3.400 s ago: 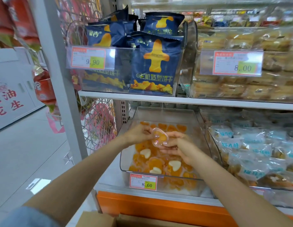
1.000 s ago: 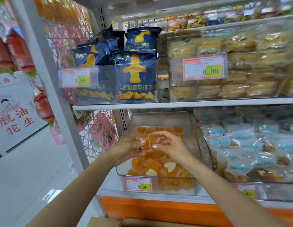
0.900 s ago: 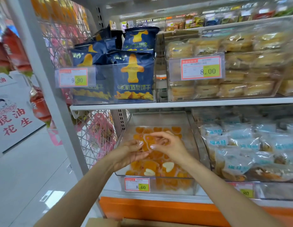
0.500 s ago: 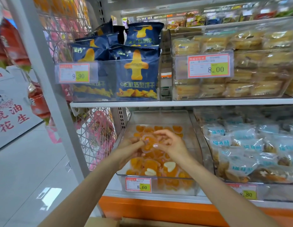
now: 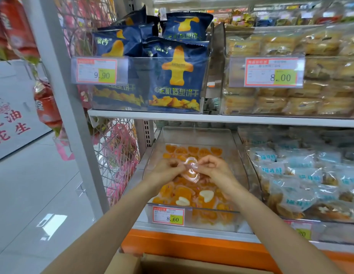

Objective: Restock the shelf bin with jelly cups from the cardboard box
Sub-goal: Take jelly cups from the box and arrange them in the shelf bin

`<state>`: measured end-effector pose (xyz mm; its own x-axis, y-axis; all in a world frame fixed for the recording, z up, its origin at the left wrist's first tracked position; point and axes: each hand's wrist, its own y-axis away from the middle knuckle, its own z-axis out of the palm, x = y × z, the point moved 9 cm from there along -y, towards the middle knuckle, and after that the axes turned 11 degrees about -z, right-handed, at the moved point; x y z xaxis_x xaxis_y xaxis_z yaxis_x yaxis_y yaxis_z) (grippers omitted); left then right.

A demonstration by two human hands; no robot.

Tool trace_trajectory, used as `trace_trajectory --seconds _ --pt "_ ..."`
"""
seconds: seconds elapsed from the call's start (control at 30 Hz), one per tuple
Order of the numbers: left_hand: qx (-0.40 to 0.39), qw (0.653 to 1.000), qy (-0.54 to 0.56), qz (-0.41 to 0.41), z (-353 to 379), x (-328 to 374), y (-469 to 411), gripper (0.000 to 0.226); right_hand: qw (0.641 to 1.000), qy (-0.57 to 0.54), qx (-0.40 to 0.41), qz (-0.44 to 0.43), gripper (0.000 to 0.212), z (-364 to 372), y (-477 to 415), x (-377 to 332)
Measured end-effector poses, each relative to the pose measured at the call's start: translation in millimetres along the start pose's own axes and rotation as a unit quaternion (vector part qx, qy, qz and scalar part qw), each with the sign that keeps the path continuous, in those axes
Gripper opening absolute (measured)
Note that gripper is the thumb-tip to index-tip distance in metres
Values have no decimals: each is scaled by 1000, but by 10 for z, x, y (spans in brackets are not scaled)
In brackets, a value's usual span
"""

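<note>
Above the clear shelf bin (image 5: 239, 165) of orange jelly cups, the left hand (image 5: 164, 171) and right hand (image 5: 213, 170) together pinch one heart-shaped jelly cup (image 5: 190, 169). Below the bin, the cardboard box (image 5: 172, 264).

Cardboard box (image 5: 173, 264) cut off below, price tag (image 5: 168, 215) print unreadable

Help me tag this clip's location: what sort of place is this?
Most likely a supermarket or convenience store snack aisle: printed price tags on the bin fronts, shelves of packaged biscuit bags, and a shelf bin of loose jelly cups.
</note>
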<state>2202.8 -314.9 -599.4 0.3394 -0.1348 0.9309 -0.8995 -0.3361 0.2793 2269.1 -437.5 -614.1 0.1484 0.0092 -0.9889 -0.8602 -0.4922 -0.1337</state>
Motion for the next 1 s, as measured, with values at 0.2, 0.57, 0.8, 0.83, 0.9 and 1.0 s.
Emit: trace_trajectory --seconds 0.2,0.57,0.8,0.83,0.9,1.0 --pt "120 971 -174 108 -288 311 68 31 990 -55 101 83 16 -202 -6 216" --pt "148 958 -173 175 -652 485 142 10 942 -153 218 203 19 -122 -534 801" --pt "126 961 -168 181 -605 516 177 10 938 -141 237 210 24 -116 -634 923" --pt "125 960 -170 183 -599 522 175 9 939 -137 237 208 23 -120 -644 927" --pt "115 960 -176 184 -561 517 154 10 944 -120 227 207 17 -116 -644 913" --pt "74 946 -264 174 -381 436 103 15 954 -67 211 202 8 -149 -584 844"
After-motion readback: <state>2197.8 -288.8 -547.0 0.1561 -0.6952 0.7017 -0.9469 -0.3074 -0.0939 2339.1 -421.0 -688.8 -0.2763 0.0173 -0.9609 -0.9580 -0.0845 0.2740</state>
